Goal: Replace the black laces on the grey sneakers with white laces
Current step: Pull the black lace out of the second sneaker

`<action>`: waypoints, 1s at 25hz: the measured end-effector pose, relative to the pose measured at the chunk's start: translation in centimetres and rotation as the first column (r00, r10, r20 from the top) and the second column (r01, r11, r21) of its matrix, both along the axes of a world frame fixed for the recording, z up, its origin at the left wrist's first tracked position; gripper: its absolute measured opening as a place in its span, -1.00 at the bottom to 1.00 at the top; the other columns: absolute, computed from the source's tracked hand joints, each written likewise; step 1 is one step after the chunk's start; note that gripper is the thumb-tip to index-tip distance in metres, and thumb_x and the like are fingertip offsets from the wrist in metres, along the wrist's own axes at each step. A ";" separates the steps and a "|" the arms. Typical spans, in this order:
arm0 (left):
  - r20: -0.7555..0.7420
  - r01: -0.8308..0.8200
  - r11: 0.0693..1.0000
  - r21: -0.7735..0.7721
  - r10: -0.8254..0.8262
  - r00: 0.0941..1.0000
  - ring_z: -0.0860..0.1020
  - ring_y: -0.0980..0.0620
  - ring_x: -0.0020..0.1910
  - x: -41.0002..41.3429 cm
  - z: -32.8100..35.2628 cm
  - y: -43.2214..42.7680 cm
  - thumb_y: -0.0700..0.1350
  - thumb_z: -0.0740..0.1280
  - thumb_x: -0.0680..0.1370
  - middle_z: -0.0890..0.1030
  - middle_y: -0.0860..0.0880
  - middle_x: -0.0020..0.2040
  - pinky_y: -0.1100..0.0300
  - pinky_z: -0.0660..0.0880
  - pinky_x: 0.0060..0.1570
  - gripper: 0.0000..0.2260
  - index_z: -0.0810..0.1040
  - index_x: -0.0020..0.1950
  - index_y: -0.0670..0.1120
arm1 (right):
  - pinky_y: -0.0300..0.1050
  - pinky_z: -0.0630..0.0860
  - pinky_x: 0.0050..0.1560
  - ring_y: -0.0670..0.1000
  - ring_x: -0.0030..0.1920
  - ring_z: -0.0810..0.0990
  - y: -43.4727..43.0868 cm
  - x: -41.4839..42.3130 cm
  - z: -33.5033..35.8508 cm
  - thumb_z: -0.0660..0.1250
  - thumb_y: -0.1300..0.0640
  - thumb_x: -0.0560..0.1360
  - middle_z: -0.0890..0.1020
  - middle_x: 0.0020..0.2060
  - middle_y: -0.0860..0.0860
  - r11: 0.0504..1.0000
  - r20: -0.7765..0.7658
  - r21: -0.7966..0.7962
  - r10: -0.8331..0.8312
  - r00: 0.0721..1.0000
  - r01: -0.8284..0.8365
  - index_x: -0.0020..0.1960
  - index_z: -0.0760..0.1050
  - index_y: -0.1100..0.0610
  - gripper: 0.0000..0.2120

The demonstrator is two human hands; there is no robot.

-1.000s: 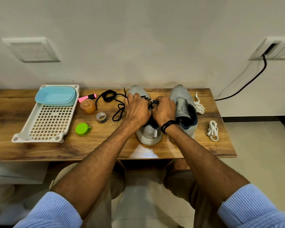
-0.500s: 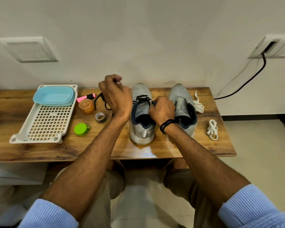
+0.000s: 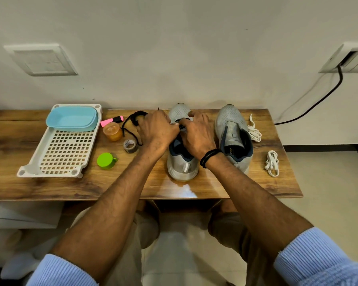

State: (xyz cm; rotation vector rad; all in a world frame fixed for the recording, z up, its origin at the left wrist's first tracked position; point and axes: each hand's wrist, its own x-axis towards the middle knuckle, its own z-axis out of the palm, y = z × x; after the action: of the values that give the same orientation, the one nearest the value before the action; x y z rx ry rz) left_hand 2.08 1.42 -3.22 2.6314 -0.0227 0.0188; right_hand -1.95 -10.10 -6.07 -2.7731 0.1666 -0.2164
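I am partway through stripping the black laces. The bare grey sneaker (image 3: 230, 122) on the right shows no lace at all, and the laced grey sneaker (image 3: 182, 168) in front of me has its black lace (image 3: 182, 121) threaded near the toe. Both shoes stand on the wooden table (image 3: 215, 186), heels toward me.

My left hand (image 3: 157, 130) is curled over the left side of the lacing, and its fingertips pinch the black lace where a short loop shows between my hands. My right hand (image 3: 196, 135) lies over the tongue with its fingers bent down onto the eyelet rows. I cannot tell whether they grip the lace or only steady the upper.

A pulled-out black lace (image 3: 133, 120) lies in a loose heap just left of my left hand. I cannot tell whether it runs on into this shoe.

The first white lace bundle (image 3: 254, 132) sits against the far side of the bare sneaker. The second white lace bundle (image 3: 272, 163) lies apart, near the table's right edge. Neither is threaded yet.

As I judge it, the next move is to draw the black lace out of the last eyelets one crossing at a time. I should hold the shoe down so it does not lift or slide. Only then should I reach right for a white bundle.
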 end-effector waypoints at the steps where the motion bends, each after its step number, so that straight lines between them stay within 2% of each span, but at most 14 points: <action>1: 0.085 0.018 0.995 0.102 -0.027 0.996 0.48 -0.19 0.18 -0.3 0.0 -0.1 0.07 0.44 0.41 0.59 -0.12 0.11 0.03 0.39 0.07 -0.74 0.61 0.02 -0.03 | 0.08 0.34 0.31 0.20 0.35 0.33 0.1 0.1 0.0 0.28 0.11 0.56 0.43 0.33 0.18 1.000 0.010 -0.016 -0.004 1.000 0.004 0.23 0.59 0.09 -0.73; 2: 0.129 0.048 0.990 0.136 -0.065 0.989 0.47 -0.18 0.17 -0.6 0.1 -0.1 0.04 0.43 0.43 0.58 -0.14 0.11 0.02 0.41 0.09 -0.74 0.61 0.04 -0.05 | 0.07 0.35 0.27 0.19 0.32 0.33 0.2 0.2 0.0 0.27 0.09 0.57 0.45 0.29 0.16 1.000 0.019 -0.030 -0.008 1.000 0.009 0.21 0.60 0.09 -0.74; 3: 0.109 0.093 0.989 0.114 -0.106 0.988 0.51 -0.17 0.13 -0.6 0.1 -0.2 0.00 0.42 0.44 0.60 -0.14 0.07 0.02 0.46 0.07 -0.75 0.60 0.06 -0.08 | 0.06 0.35 0.21 0.18 0.29 0.34 0.4 0.3 0.0 0.26 0.07 0.57 0.46 0.25 0.14 0.999 0.027 -0.047 -0.010 1.000 0.011 0.18 0.60 0.10 -0.75; 5: -0.003 0.164 0.985 0.053 -0.164 0.986 0.60 -0.14 0.02 -0.6 0.0 -0.3 -0.07 0.39 0.46 0.66 -0.13 -0.02 0.04 0.54 -0.04 -0.77 0.61 0.06 -0.15 | 0.04 0.35 0.11 0.17 0.23 0.37 0.6 0.3 -0.1 0.27 0.07 0.56 0.50 0.16 0.11 0.996 0.051 -0.089 -0.007 0.999 0.011 0.12 0.61 0.10 -0.79; 8: -0.033 0.188 0.978 0.092 -0.186 0.982 0.57 -0.11 -0.13 -0.8 0.1 -0.5 -0.14 0.37 0.46 0.62 -0.13 -0.13 0.07 0.41 -0.22 -0.83 0.62 -0.02 -0.21 | 0.07 0.41 0.04 0.19 0.13 0.45 0.8 0.4 -0.1 0.29 0.11 0.55 0.54 0.02 0.14 0.994 0.061 -0.109 -0.023 0.998 0.030 0.03 0.61 0.11 -0.85; 12: -0.080 0.145 0.989 -0.001 -0.145 0.986 0.55 -0.16 -0.21 -0.4 -0.1 -0.5 -0.19 0.30 0.44 0.54 -0.11 -0.29 0.10 0.34 -0.30 -0.91 0.55 -0.20 -0.21 | 0.04 0.42 -0.01 0.18 0.08 0.51 0.9 0.3 0.1 0.27 0.14 0.56 0.57 0.03 0.15 0.980 0.054 -0.200 0.012 0.998 -0.001 0.06 0.58 0.13 -0.84; 15: -0.137 0.009 0.995 -0.104 -0.023 0.990 0.59 -0.15 -0.19 0.1 -0.2 -0.4 -0.18 0.30 0.44 0.60 -0.12 -0.25 0.12 0.38 -0.32 -0.88 0.58 -0.18 -0.21 | 0.02 0.39 -0.06 0.19 0.06 0.53 1.3 0.2 0.6 0.24 0.18 0.56 0.57 0.07 0.15 0.974 0.032 -0.225 0.036 0.999 -0.028 0.11 0.53 0.16 -0.83; 18: -0.204 -0.057 0.985 -0.164 0.023 0.979 0.65 -0.15 -0.18 0.4 -0.5 -0.2 -0.13 0.34 0.45 0.63 -0.12 -0.24 0.15 0.43 -0.34 -0.84 0.64 -0.12 -0.22 | -0.03 0.32 -0.23 0.19 -0.06 0.59 1.8 0.0 0.9 0.26 0.23 0.53 0.55 0.06 0.15 0.988 0.044 -0.153 -0.007 0.999 0.014 0.12 0.46 0.20 -0.83; 20: -0.226 -0.093 0.978 -0.186 0.049 0.973 0.67 -0.17 -0.17 0.6 -0.6 0.1 -0.12 0.34 0.45 0.66 -0.16 -0.22 0.17 0.44 -0.34 -0.82 0.64 -0.11 -0.22 | -0.09 0.31 -0.27 0.14 -0.11 0.57 1.8 -0.4 1.0 0.30 0.25 0.50 0.55 0.01 0.13 0.998 0.077 -0.004 -0.069 0.995 0.070 0.14 0.41 0.21 -0.77; 21: -0.236 -0.113 0.973 -0.199 0.065 0.970 0.67 -0.17 -0.18 0.7 -0.5 0.2 -0.12 0.34 0.45 0.66 -0.17 -0.21 0.17 0.45 -0.34 -0.82 0.63 -0.10 -0.23 | -0.15 0.31 -0.29 0.09 -0.14 0.55 1.5 -0.4 1.0 0.32 0.26 0.49 0.54 -0.04 0.09 0.978 0.084 0.124 -0.178 0.981 0.166 0.13 0.41 0.22 -0.77; 22: -0.246 -0.138 0.967 -0.215 0.083 0.966 0.67 -0.15 -0.22 0.9 -0.5 0.4 -0.13 0.34 0.46 0.65 -0.15 -0.24 0.17 0.48 -0.36 -0.84 0.62 -0.11 -0.22 | -0.17 0.34 -0.30 0.04 -0.16 0.54 0.7 0.2 0.6 0.32 0.26 0.50 0.55 -0.09 0.06 0.897 0.051 0.317 -0.342 0.938 0.309 0.10 0.42 0.24 -0.81; 23: -0.258 -0.164 0.958 -0.235 0.102 0.961 0.66 -0.12 -0.28 1.0 -0.4 0.6 -0.15 0.34 0.46 0.62 -0.12 -0.26 0.17 0.53 -0.38 -0.86 0.60 -0.12 -0.21 | -0.15 0.42 -0.30 0.03 -0.18 0.58 -0.2 0.7 0.6 0.31 0.25 0.50 0.59 -0.13 0.04 0.705 -0.023 0.550 -0.523 0.852 0.447 0.03 0.46 0.25 -0.87; 24: -0.269 -0.188 0.949 -0.255 0.118 0.956 0.64 -0.09 -0.34 1.0 -0.4 0.7 -0.16 0.34 0.46 0.62 -0.10 -0.26 0.13 0.60 -0.36 -0.88 0.60 -0.12 -0.21 | -0.11 0.53 -0.25 0.05 -0.20 0.64 -0.9 1.1 0.8 0.30 0.23 0.50 0.64 -0.18 0.07 0.451 -0.141 0.728 -0.639 0.756 0.517 -0.06 0.50 0.25 -0.92; 25: -0.275 -0.206 0.941 -0.270 0.129 0.953 0.63 -0.07 -0.36 1.0 -0.4 0.7 -0.17 0.35 0.46 0.63 -0.10 -0.25 0.06 0.65 -0.31 -0.88 0.60 -0.12 -0.22 | -0.07 0.60 -0.17 0.06 -0.22 0.67 -1.4 1.1 0.9 0.31 0.22 0.50 0.67 -0.20 0.10 0.275 -0.233 0.794 -0.687 0.689 0.542 -0.12 0.52 0.24 -0.92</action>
State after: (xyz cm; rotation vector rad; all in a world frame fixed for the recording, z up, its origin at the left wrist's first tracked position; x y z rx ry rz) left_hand 3.08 2.14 -3.60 2.3084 0.2746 -0.2386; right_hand -0.84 -11.47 -5.21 -1.5699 1.0505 -0.4193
